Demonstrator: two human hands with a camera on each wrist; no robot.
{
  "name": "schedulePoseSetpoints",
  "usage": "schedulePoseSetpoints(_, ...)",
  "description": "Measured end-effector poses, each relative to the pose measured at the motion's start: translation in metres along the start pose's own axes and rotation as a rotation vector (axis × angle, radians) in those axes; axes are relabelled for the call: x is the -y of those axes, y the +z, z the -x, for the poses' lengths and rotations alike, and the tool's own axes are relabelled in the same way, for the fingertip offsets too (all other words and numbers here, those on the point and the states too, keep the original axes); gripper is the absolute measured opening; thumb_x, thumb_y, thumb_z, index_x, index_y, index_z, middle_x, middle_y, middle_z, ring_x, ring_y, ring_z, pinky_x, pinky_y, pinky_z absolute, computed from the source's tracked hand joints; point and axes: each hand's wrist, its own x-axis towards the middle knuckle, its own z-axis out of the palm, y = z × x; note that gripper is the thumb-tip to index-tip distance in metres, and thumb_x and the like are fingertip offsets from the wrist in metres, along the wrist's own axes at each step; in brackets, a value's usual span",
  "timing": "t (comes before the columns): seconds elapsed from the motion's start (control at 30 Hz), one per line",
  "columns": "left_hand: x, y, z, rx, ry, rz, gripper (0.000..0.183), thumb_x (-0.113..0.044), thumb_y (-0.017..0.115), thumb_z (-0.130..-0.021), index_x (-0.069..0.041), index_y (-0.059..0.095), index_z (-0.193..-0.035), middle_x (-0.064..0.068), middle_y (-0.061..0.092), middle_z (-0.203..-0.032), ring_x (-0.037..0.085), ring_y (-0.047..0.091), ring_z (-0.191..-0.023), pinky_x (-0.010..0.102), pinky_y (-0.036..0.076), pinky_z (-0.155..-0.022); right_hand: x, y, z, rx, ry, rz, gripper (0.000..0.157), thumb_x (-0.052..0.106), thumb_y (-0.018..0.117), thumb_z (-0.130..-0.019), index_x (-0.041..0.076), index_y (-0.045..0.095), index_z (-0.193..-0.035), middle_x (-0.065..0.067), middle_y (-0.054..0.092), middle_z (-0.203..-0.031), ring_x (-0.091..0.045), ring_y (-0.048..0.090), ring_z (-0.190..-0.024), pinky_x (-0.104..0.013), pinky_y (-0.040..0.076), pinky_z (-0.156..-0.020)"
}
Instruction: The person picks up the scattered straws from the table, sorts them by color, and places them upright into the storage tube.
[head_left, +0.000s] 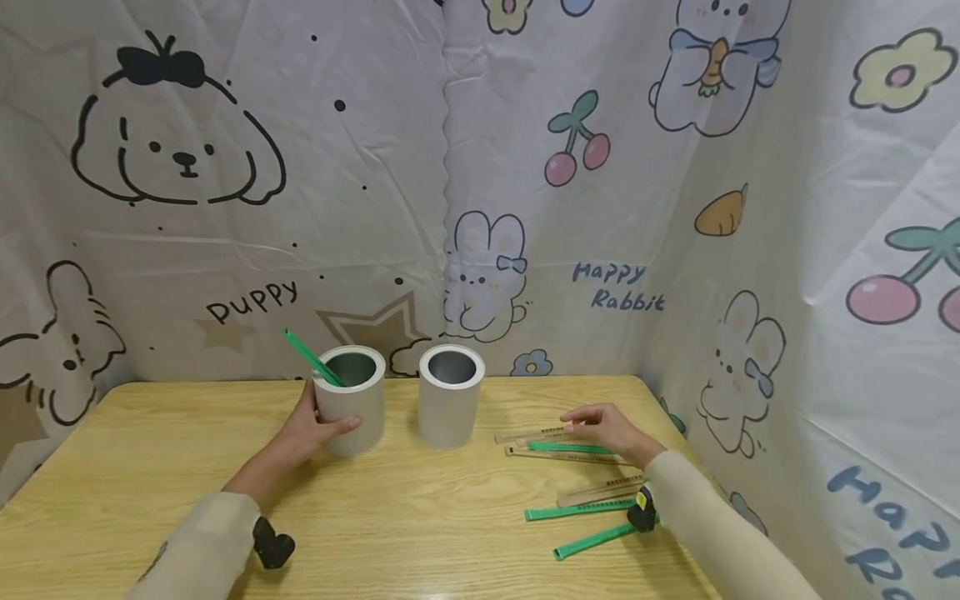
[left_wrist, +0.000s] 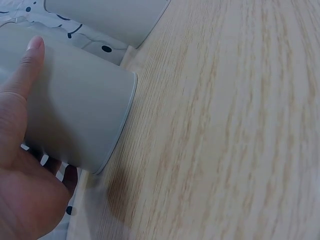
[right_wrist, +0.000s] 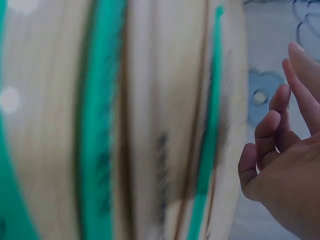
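My left hand [head_left: 303, 437] grips the left white canister [head_left: 367, 410], its thumb across the front wall. In the left wrist view, the thumb lies along the canister [left_wrist: 87, 100], whose base is at the tabletop. One slim green stick packet [head_left: 303, 350] leans out of its open top. My right hand [head_left: 611, 432] is over the far end of several green and brown stick packets at the right. The right wrist view shows the hand [right_wrist: 285, 165] with loosely bent fingers and nothing between them. Nearest it are a green packet [head_left: 573, 447] and a brown packet [head_left: 517, 437].
A second white canister [head_left: 448, 421] stands upright just right of the held one, its top open. Closer to the front lie a brown packet [head_left: 592, 493] and green packets [head_left: 577, 511]. A printed cloth [head_left: 375, 225] hangs behind the wooden table [head_left: 405, 517].
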Motion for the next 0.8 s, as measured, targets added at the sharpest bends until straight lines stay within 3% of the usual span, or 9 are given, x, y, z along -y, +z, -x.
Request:
schedulePoseSetpoints(0.13, 0.0, -0.001, 0.0, 0.001, 0.002, 0.0, 0.102, -0.013, 0.074, -0.092, -0.009, -0.001, -0.161, 0.027, 0.02, -0.162, 0.051, 0.021, -0.15, 0.071, 0.023, -0.118, -0.014, -0.005, 0.006, -0.017, -0.005, 0.071, 0.031, 0.017, 0.067, -0.098, -0.002, 0.07, -0.123, -0.017, 0.068, -0.117, -0.017, 0.061, -0.096, -0.034, 0.054, -0.084)
schedulePoseSetpoints(0.37, 0.002, -0.001, -0.001, 0.008, -0.007, 0.011, 0.103, -0.015, 0.075, -0.092, -0.011, -0.002, -0.161, 0.026, 0.019, -0.163, 0.051, 0.019, -0.151, 0.07, 0.022, -0.119, -0.033, -0.005, 0.012, -0.015, -0.061, 0.166, 0.023, 0.008, 0.07, -0.094, -0.005, 0.074, -0.112, -0.026, 0.069, -0.123, -0.039, 0.065, -0.115, -0.046, 0.056, -0.096)
schedulePoseSetpoints(0.47, 0.001, -0.001, -0.001, 0.005, -0.003, 0.011, 0.103, -0.014, 0.075, -0.092, -0.011, -0.002, -0.161, 0.026, 0.019, -0.162, 0.051, 0.019, -0.151, 0.07, 0.022, -0.119, -0.036, -0.003, 0.011, -0.035, -0.068, 0.188, 0.018, 0.006, 0.072, -0.092, -0.004, 0.075, -0.107, -0.027, 0.069, -0.122, -0.042, 0.064, -0.115, -0.047, 0.056, -0.096)
schedulePoseSetpoints(0.63, 0.0, -0.002, -0.001, -0.004, 0.0, 0.005, 0.103, -0.015, 0.075, -0.092, -0.01, -0.001, -0.161, 0.027, 0.02, -0.162, 0.052, 0.02, -0.151, 0.07, 0.022, -0.119, -0.038, 0.0, 0.008, -0.065, -0.046, 0.196, 0.012, 0.006, 0.074, -0.09, -0.001, 0.077, -0.099, -0.023, 0.071, -0.119, -0.034, 0.067, -0.11, -0.041, 0.057, -0.093)
schedulePoseSetpoints(0.8, 0.001, -0.001, -0.001, -0.001, 0.003, 0.007, 0.103, -0.015, 0.075, -0.092, -0.01, -0.001, -0.161, 0.027, 0.02, -0.162, 0.052, 0.019, -0.151, 0.07, 0.022, -0.119, -0.025, -0.008, 0.011, -0.063, -0.023, 0.164, 0.014, 0.007, 0.074, -0.091, -0.003, 0.075, -0.1, -0.02, 0.072, -0.111, -0.019, 0.063, -0.091, -0.028, 0.053, -0.075)
